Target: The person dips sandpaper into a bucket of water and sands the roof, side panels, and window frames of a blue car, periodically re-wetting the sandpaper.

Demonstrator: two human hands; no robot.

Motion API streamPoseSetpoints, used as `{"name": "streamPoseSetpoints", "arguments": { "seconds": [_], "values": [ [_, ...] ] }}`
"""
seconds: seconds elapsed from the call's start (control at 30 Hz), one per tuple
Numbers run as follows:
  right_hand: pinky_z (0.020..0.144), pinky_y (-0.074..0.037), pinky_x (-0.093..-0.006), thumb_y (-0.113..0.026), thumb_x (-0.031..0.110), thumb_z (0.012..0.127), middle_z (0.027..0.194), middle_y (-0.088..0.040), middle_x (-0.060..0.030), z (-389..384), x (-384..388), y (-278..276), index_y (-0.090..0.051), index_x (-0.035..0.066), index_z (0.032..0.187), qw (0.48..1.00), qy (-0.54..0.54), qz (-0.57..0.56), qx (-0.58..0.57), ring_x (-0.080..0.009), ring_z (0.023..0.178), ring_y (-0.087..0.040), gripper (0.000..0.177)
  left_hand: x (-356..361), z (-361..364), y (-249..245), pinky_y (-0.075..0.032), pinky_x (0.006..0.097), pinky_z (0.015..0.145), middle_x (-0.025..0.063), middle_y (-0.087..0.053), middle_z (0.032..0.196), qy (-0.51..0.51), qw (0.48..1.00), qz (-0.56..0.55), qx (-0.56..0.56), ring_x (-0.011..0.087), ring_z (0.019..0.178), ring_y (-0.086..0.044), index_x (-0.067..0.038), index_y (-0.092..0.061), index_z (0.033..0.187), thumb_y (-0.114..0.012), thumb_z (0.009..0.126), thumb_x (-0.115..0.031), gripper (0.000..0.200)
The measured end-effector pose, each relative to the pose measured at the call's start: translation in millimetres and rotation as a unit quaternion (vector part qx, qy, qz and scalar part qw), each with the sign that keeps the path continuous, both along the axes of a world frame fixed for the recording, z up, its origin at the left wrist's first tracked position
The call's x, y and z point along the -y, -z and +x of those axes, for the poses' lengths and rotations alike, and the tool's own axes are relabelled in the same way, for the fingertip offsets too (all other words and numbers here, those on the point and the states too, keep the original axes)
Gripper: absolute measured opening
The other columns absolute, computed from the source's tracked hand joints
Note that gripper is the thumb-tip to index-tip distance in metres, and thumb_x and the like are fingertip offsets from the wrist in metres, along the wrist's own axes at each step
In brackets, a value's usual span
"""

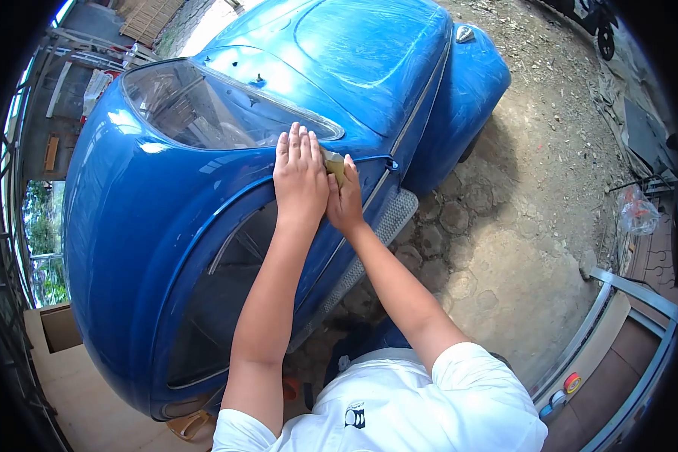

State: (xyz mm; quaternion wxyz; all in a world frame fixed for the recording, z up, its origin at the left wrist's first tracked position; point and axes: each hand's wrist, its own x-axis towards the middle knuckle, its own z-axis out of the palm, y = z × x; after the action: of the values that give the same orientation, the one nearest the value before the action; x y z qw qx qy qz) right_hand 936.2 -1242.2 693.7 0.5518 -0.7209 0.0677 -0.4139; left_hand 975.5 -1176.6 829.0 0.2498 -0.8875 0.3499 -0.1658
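Blue car paint could scratch if the brownish paper slips; the right hand pinches it, the left hand lying flat, fingers together.

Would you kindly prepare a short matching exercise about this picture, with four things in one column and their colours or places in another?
Things:
1. car
2. shirt
3. tan piece
4. plastic bag

Colours or places:
A. between the left hand and the right hand
B. towards the right edge of the picture
C. white with a dark print
D. blue

Right pairs: 1-D, 2-C, 3-A, 4-B
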Motion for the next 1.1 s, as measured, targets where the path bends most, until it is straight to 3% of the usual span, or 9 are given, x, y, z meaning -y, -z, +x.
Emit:
{"name": "streamPoseSetpoints", "arguments": {
  "seconds": [0.13,0.17,0.33,0.4,0.47,0.67,0.77,0.93,1.1],
  "values": [
    [0.123,-0.032,-0.0627,-0.041,0.025,0.114,0.121,-0.068,-0.0209,12,25,46,-0.064,0.0,0.124,0.981,0.056,0.119,-0.144,-0.0445,0.123,-0.06,0.036,0,-1,1,-0.027,0.0453,0.13,0.0173,-0.059,0.155,-0.007,1.0,-0.008,-0.017,0.0287,0.154,-0.044,0.003,-0.057,0.15,-0.045,0.111,-0.023,0.048],
    [0.123,-0.032,-0.0618,-0.037,0.026,0.115,0.12,-0.068,-0.021,15,30,54,-0.065,0.0,0.124,0.977,0.061,0.083,-0.187,-0.0449,0.121,-0.061,0.038,1,-3,0,-0.027,0.0452,0.13,0.0172,-0.059,0.155,-0.005,1.0,-0.011,-0.018,0.0287,0.154,-0.044,0.003,-0.057,0.15,-0.046,0.111,-0.023,0.048],
    [0.128,-0.028,-0.055,-0.045,0.024,0.114,0.144,-0.063,-0.0186,1,18,-8,-0.062,0.002,0.14,0.995,-0.095,0.033,-0.028,-0.0396,0.146,-0.051,0.038,0,1,-8,-0.029,0.045,0.13,0.0179,-0.061,0.153,0.012,0.998,-0.048,-0.047,0.0287,0.152,-0.047,0.004,-0.06,0.147,-0.049,0.111,-0.026,0.048],
    [0.127,-0.029,-0.0575,-0.043,0.026,0.115,0.142,-0.063,-0.0195,8,41,22,-0.062,0.001,0.138,0.995,-0.059,-0.001,-0.085,-0.0417,0.143,-0.052,0.039,-2,5,-11,-0.03,0.0449,0.13,0.0165,-0.061,0.153,0.018,0.998,-0.027,-0.052,0.028,0.152,-0.048,0.002,-0.06,0.147,-0.052,0.11,-0.031,0.05],
    [0.125,-0.029,-0.0613,-0.041,0.029,0.115,0.139,-0.064,-0.0221,22,57,60,-0.065,0.0,0.131,0.969,0.017,0.11,-0.221,-0.0466,0.136,-0.055,0.041,-2,4,-12,-0.03,0.045,0.129,0.0154,-0.061,0.154,0.015,0.998,-0.019,-0.064,0.0278,0.151,-0.048,0.002,-0.06,0.147,-0.055,0.109,-0.035,0.053],
    [0.129,-0.024,-0.0562,-0.04,0.03,0.116,0.148,-0.061,-0.0223,5,44,8,-0.063,0.004,0.141,0.987,-0.144,0.061,-0.04,-0.0409,0.146,-0.05,0.043,6,1,-21,-0.032,0.0447,0.129,0.0146,-0.063,0.15,0.005,0.996,-0.023,-0.088,0.0278,0.149,-0.05,0.002,-0.06,0.146,-0.072,0.097,-0.031,0.06],
    [0.129,-0.021,-0.0609,-0.038,0.031,0.117,0.146,-0.062,-0.0219,31,66,66,-0.063,0.001,0.137,0.972,-0.038,0.096,-0.212,-0.0402,0.145,-0.05,0.044,10,-3,-18,-0.032,0.0455,0.129,0.0146,-0.064,0.147,-0.012,0.996,-0.042,-0.082,0.0284,0.149,-0.05,0.001,-0.061,0.144,-0.074,0.096,-0.026,0.057],
    [0.129,-0.02,-0.0598,-0.04,0.031,0.116,0.148,-0.061,-0.0203,25,47,40,-0.061,0.003,0.142,0.989,-0.087,0.093,-0.076,-0.0436,0.145,-0.05,0.044,16,-6,-11,-0.029,0.0461,0.13,0.0164,-0.063,0.147,-0.027,0.997,-0.032,-0.072,0.0308,0.149,-0.049,0.003,-0.06,0.144,-0.073,0.097,-0.025,0.056],
    [0.129,-0.02,-0.0596,-0.038,0.031,0.117,0.15,-0.06,-0.0217,33,81,62,-0.063,0.003,0.142,0.974,-0.055,0.069,-0.21,-0.0418,0.147,-0.049,0.046,18,-9,-11,-0.029,0.0467,0.13,0.0175,-0.063,0.148,-0.03,0.997,-0.021,-0.066,0.032,0.15,-0.047,0.005,-0.059,0.144,-0.07,0.099,-0.024,0.055]
  ]
}}
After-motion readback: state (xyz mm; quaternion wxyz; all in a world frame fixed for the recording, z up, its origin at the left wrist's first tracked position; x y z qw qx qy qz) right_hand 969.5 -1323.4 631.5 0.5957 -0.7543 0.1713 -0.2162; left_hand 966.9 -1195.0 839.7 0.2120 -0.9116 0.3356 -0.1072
